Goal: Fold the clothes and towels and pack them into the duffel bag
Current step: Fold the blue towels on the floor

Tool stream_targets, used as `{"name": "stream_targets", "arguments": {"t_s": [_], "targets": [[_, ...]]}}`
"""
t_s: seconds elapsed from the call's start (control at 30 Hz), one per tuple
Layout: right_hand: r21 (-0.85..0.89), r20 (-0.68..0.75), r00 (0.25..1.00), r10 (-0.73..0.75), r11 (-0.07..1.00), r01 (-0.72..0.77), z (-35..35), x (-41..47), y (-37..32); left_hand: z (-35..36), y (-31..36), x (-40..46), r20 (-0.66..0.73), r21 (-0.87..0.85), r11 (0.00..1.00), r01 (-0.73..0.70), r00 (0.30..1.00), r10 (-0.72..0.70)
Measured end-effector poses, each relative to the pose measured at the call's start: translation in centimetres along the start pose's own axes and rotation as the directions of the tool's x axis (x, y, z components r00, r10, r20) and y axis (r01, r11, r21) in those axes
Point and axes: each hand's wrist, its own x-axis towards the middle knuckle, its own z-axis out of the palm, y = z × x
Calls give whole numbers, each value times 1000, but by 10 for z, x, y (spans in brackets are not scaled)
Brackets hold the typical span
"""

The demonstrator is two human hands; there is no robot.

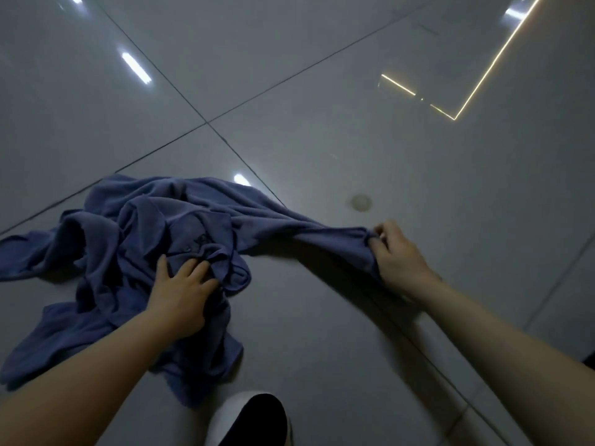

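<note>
A crumpled blue polo shirt (pixel 145 239) sprawls across the tiled floor (pixel 322 140). The left hand (pixel 182 294) presses its collar area with spread fingers, anchoring it, while the right hand (pixel 397 252) pinches an edge, apparently stretching it flat (no duffel bag in sight).

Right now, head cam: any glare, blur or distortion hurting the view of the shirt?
Head view: dim overall; ceiling lights glare off the glossy tiled floor, one spot right by the blue shirt. Shirt folds read dark but visible. Right hand slightly soft, left hand clearer. Wide-angle lens tilts and bends the tile lines.
</note>
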Motion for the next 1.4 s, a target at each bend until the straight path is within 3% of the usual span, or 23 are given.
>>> {"name": "stream_targets", "arguments": {"t_s": [0.07,0.1,0.17,0.2,0.3,0.43,0.53,0.6,0.77,0.9,1.03,1.13,1.17,1.23,1.33,1.4], "targets": [[22,-74,996,-50,998,52,-29,1,-26,-22,5,-4,-210,-200,978,-53,978,10],[30,-89,993,-82,996,85,-43,0,-42,-38,9,-6,-346,-368,921,-125,938,-10],[18,-89,985,-144,989,147,-73,-6,-81,-83,20,-16,-544,-645,671,-366,837,-65],[-13,-67,980,-186,983,186,-88,-12,-102,-111,25,-24,-617,-675,561,-479,784,-73],[-56,-18,943,-331,942,330,-131,-40,-164,-200,32,-64,-734,-644,393,-657,674,-76],[-52,-121,888,-443,896,440,-185,-97,-230,-286,19,-139,-845,-526,350,-775,522,-115],[50,-184,858,-479,868,495,-224,-144,-260,-325,2,-194,-871,-486,256,-836,439,-221],[109,-184,863,-471,863,494,-242,-170,-265,-348,-5,-231,-885,-420,165,-892,363,-292],[-73,-384,844,-373,924,375,-276,-212,-253,-396,-16,-312,-917,-266,81,-961,226,-330],[-49,-457,841,-290,952,302,-280,-241,-231,-391,-17,-343,-913,-234,12,-972,216,-346],[-45,-485,850,-206,977,211,-277,-255,-214,-352,3,-334,-886,-339,-88,-936,350,-304],[-40,-608,781,-144,988,152,-287,-258,-202,-316,26,-316,-836,-448,-114,-887,461,-299],[-25,-644,755,-124,990,142,-291,-258,-196,-308,36,-314,-841,-474,-93,-875,482,-247],[68,-666,743,-67,986,150,-299,-258,-184,-297,64,-315,-893,-449,-27,-893,449,-13],[288,-593,805,0,934,211,-306,-262,-172,-287,112,-325,-843,-342,87,-936,346,411],[349,-516,856,-7,912,218,-308,-265,-170,-284,133,-330,-789,-240,201,-950,312,529]]}}
